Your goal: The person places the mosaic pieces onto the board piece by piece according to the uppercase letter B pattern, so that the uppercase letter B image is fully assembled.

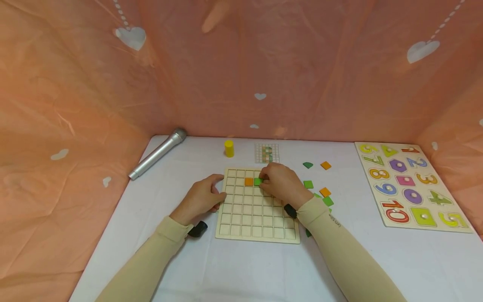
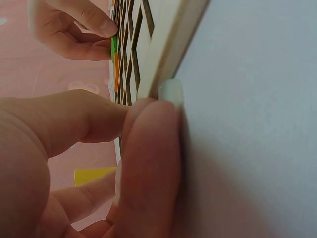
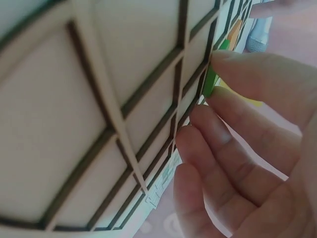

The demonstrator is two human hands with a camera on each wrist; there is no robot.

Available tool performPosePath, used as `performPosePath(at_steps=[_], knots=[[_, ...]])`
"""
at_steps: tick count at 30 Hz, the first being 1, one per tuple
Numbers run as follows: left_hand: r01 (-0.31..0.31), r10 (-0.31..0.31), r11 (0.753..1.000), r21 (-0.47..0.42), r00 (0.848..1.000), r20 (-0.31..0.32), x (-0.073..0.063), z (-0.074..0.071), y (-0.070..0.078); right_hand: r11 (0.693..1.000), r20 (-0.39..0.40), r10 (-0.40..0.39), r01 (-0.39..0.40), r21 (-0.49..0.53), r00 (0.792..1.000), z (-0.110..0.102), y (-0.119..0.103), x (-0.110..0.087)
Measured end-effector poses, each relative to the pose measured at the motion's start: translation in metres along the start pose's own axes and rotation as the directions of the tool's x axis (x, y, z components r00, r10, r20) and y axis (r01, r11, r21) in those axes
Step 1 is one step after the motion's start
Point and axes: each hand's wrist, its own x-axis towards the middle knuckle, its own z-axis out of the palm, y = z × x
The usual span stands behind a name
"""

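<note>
A pale wooden grid board point(image 1: 241, 209) lies on the table, with an orange square tile point(image 1: 249, 181) in one of its upper cells. Right beside that is a green square tile point(image 1: 258, 181). My right hand point(image 1: 283, 182) reaches over the board's upper right part, thumb and index finger pinching green at the grid, as the right wrist view shows; its other fingers curl loosely. At the board's left edge, my left hand point(image 1: 200, 197) grips the rim, thumb point(image 2: 84, 116) by the top face and a fingertip against the side.
Loose green and orange tiles point(image 1: 325, 165) lie right of the board, some hidden by the right forearm. Behind it are a printed pattern card point(image 1: 267, 153) and a yellow cylinder point(image 1: 229, 149). A silver microphone point(image 1: 158, 154) lies left; a number puzzle point(image 1: 413, 188) lies far right.
</note>
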Motion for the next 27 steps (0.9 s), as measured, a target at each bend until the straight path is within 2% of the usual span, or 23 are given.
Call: performPosePath(at_steps=[11, 17, 22, 27], knots=[[-0.005, 0.005, 1.0, 0.011, 1.0, -0.003, 0.0, 0.0, 0.002, 1.0, 0.012, -0.002, 0.002, 0.004, 1.0, -0.001, 0.0, 0.0], [-0.001, 0.001, 1.0, 0.018, 1.0, -0.005, -0.001, 0.0, 0.001, 0.999, 0.013, 0.012, -0.012, 0.048, 1.0, -0.007, 0.005, -0.002], [-0.003, 0.003, 1.0, 0.006, 1.0, -0.001, 0.0, 0.0, 0.0, 0.995, -0.003, 0.058, -0.057, 0.077, 0.998, -0.021, 0.022, -0.005], [-0.004, 0.003, 1.0, 0.008, 1.0, 0.001, 0.0, -0.001, 0.0, 0.992, -0.02, 0.104, -0.102, 0.071, 0.994, -0.04, 0.052, -0.012]])
